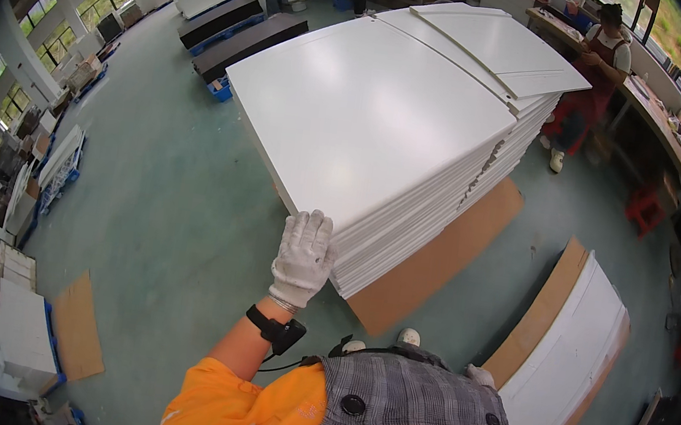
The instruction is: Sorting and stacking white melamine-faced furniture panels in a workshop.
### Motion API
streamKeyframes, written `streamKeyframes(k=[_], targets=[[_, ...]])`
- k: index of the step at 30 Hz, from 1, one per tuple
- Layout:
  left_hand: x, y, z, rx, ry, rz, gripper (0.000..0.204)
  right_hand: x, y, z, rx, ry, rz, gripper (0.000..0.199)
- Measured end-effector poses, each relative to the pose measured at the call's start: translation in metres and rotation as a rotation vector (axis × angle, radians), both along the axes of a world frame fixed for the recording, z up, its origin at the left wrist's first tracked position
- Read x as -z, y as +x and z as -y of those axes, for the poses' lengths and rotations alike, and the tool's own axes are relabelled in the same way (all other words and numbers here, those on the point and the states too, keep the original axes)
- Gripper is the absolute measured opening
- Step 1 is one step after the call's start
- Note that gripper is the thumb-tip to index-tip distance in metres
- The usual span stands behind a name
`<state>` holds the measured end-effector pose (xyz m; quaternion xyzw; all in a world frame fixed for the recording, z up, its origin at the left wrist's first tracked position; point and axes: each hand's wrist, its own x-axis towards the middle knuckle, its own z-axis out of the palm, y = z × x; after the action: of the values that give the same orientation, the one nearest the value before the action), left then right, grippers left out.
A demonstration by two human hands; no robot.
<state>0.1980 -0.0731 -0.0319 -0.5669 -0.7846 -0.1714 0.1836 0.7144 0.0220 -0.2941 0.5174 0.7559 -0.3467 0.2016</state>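
Note:
My left hand [305, 252], in a whitish work glove with dark smudges, rests at the near corner of a tall stack of white panels [369, 114]. Its fingers are stretched out over the edge of the top panel. Only a small gloved part of my right hand [480, 375] shows beside my apron, close to a lower stack of white panels [566, 351]; its fingers cannot be made out. A smaller white panel [497, 45] lies askew on the far end of the tall stack.
Brown cardboard [436, 262] sticks out under the tall stack. Another cardboard sheet [80, 325] lies on the floor at left. A person in a dark red apron [604, 62] stands at a workbench [665, 133] at far right, near a red stool [645, 207]. Dark stacks [251, 44] stand behind.

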Motion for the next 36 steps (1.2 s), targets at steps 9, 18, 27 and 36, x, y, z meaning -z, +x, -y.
streamKeyframes(k=[9,18,27,36], targets=[[-0.013,-0.056,0.052,-0.160,0.005,-0.015,0.050,-0.047,-0.046,0.037,0.653,-0.297,-0.249,0.041],[-0.051,-0.051,0.040,0.154,-0.056,-0.030,0.053,-0.053,-0.048,0.082,0.619,-0.369,-0.381,0.029],[-0.054,-0.113,0.022,-0.197,-0.464,-0.118,0.047,-0.066,-0.065,0.077,0.898,-0.497,-0.326,0.026],[-0.038,-0.077,0.043,0.215,-0.184,-0.006,0.061,-0.064,-0.074,0.051,0.868,-0.483,-0.366,0.028]])
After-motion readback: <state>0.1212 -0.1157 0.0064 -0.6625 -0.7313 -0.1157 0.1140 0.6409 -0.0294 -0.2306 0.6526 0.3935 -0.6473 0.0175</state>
